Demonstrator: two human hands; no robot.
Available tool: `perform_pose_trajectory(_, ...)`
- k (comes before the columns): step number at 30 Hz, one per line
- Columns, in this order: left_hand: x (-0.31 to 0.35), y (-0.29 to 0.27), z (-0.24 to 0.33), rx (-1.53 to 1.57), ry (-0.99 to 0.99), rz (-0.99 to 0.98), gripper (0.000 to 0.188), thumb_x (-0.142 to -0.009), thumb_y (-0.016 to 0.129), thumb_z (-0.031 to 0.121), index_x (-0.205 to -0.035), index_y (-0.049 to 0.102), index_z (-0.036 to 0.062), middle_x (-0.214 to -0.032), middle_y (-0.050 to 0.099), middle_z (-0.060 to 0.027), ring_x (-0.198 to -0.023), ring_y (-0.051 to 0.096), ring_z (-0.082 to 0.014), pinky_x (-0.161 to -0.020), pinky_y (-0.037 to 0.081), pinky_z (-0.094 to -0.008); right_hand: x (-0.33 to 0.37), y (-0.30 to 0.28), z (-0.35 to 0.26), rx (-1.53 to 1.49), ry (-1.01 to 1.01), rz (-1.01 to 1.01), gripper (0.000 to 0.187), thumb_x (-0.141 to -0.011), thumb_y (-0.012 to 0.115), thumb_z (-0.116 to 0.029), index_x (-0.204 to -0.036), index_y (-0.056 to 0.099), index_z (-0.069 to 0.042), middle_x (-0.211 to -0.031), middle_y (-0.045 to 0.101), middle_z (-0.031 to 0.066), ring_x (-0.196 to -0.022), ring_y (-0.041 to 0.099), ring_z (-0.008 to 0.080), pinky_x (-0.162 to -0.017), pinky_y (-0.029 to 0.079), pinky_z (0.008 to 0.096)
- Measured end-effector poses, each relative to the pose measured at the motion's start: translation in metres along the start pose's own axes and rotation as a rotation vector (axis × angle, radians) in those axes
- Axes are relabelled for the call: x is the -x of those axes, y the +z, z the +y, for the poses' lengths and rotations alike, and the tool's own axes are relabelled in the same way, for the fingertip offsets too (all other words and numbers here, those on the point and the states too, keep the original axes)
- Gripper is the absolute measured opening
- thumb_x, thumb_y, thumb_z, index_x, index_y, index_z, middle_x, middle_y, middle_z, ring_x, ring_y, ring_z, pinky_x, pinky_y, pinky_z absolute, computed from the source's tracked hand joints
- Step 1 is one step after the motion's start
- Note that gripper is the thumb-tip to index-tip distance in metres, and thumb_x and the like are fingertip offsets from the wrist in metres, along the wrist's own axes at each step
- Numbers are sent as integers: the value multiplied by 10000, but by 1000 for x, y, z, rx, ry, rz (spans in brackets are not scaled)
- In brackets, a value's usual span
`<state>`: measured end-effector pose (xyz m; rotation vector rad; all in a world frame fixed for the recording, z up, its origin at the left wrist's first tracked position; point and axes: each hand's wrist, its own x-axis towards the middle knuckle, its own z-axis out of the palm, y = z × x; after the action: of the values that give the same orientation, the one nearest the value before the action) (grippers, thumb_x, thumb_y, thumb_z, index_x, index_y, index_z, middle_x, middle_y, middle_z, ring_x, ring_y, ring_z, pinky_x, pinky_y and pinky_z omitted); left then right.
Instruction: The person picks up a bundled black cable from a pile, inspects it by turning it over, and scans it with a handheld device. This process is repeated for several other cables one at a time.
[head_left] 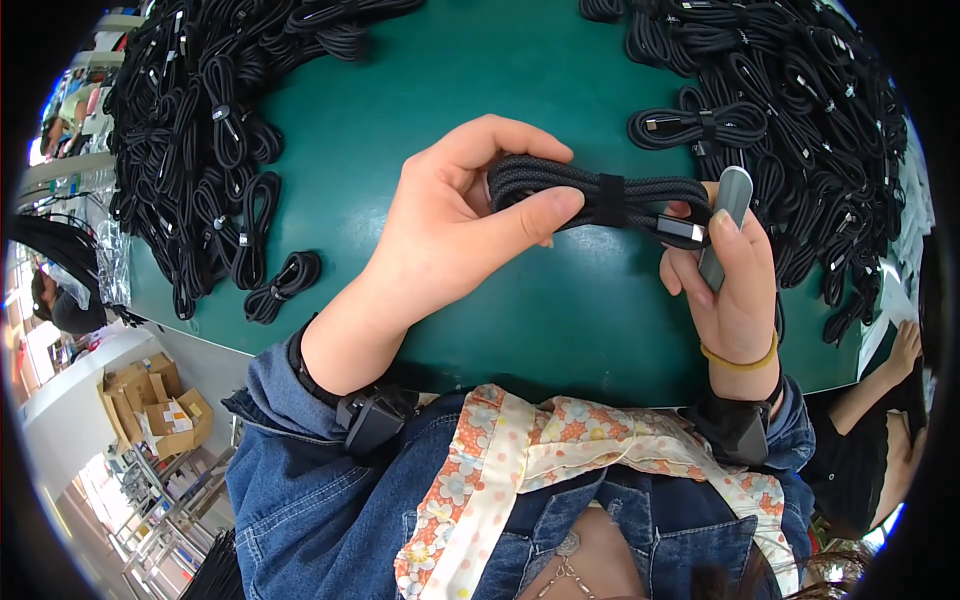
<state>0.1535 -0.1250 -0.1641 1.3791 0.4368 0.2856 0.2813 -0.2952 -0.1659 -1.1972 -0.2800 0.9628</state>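
Note:
A coiled black braided cable (645, 195), bound round its middle by a black strap (611, 199), is held up above the green table. My left hand (455, 215) closes on its left end, thumb in front and fingers behind. At the coil's right end a metal plug (681, 230) shows. My right hand (735, 275) grips a flat grey tool (736, 192) with a rounded end, upright between thumb and fingers; its exact kind is unclear. That hand's fingertips also reach the plug end of the coil, partly hidden behind it.
Strapped black cable coils are heaped at the left (190, 150) and right (780, 100) of the green table (480, 80). One small coil (283, 287) lies apart at the left. Cardboard boxes (155, 405) stand beyond the table, lower left. Another person's arm (870, 375) is at right.

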Motion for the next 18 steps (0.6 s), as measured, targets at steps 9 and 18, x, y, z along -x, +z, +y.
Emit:
perform_pose_trajectory(9,-19,-56,4,-849,427,213,210,-758,620,219,-774,604,10,-711,554,-88,-667,541,-198,-598,422,-294,-1,3,-7,435,292,-362,174,-709,642,-62,-858,592,13,-692,555,-1,-594,453,34,-536,355,191)
perform_pose_trajectory(18,-34,-101,-8,-1359,409,700,507,-731,614,318,-1179,453,144,-1196,391,-168,-1018,454,-335,-869,349,-449,-11,-21,-14,-483,-200,-105,424,-899,337,-216,-1273,295,-18,-1144,504,158,-401,316,37,-473,338,185)
